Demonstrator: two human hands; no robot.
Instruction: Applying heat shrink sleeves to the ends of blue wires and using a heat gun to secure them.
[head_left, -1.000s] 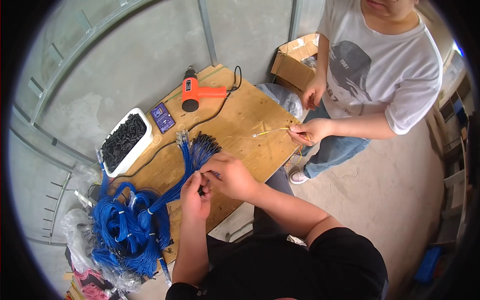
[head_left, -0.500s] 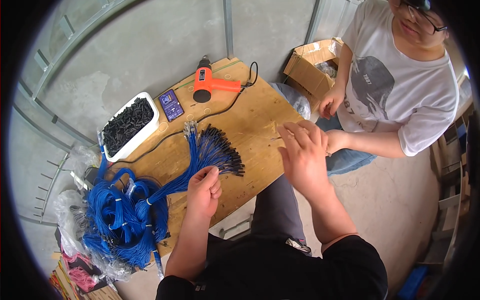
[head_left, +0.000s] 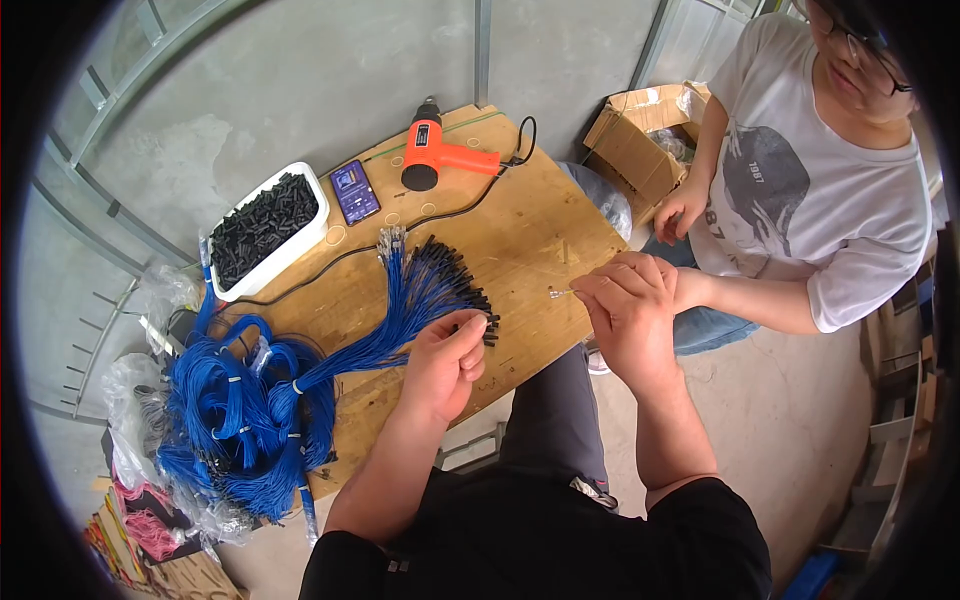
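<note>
My left hand is closed in a pinch beside a fanned bundle of blue wires; whatever small thing its fingertips hold is too hard to tell from the black sleeves behind it. Those sleeves sit on many of the wire ends, while other ends show bare silvery terminals. Over the table's right edge my right hand pinches a thin wire with a small metal terminal sticking out to the left. Its fingers hide most of that wire. Another person's hand is just behind my right hand.
On the wooden table stand a white tub of short black sleeves, a phone and an orange heat gun with its black cord. Coiled blue wires lie at the left. A seated person and a cardboard box are at right.
My left hand has moved right, toward the sleeved wire ends. The fingers of my right hand have come together, and the wire's terminal shows more plainly. The whole view has shifted slightly.
</note>
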